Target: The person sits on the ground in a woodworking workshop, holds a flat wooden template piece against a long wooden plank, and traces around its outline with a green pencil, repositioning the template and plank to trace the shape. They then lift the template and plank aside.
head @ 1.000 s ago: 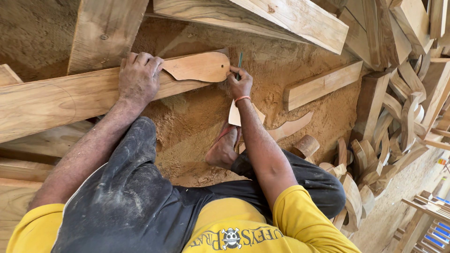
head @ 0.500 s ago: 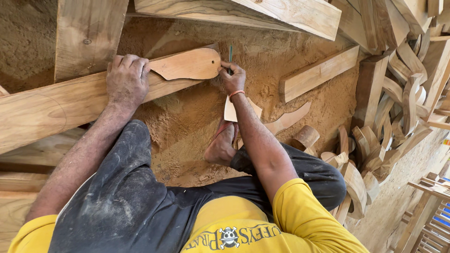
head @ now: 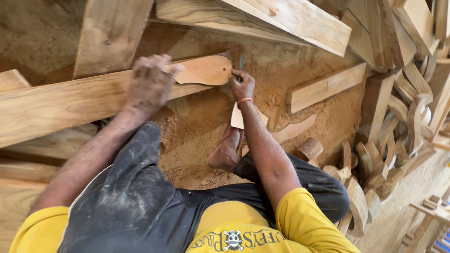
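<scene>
L hand (head: pixel 151 83) presses flat, open, on curved template (head: pixel 202 70) atop plank (head: pixel 56 105). R hand (head: pixel 242 85) grips green pencil (head: pixel 241 62) at template's end.

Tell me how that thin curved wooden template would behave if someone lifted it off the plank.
The template looks thin and flat, so probably light and slightly flexible. Lying flat on the plank under the left hand, it likely slides rather than rolls. Its narrow neck could snap.

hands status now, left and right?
Left hand: flat, pressing the wooden template on the plank.
Right hand: closed on a green pencil.
</scene>
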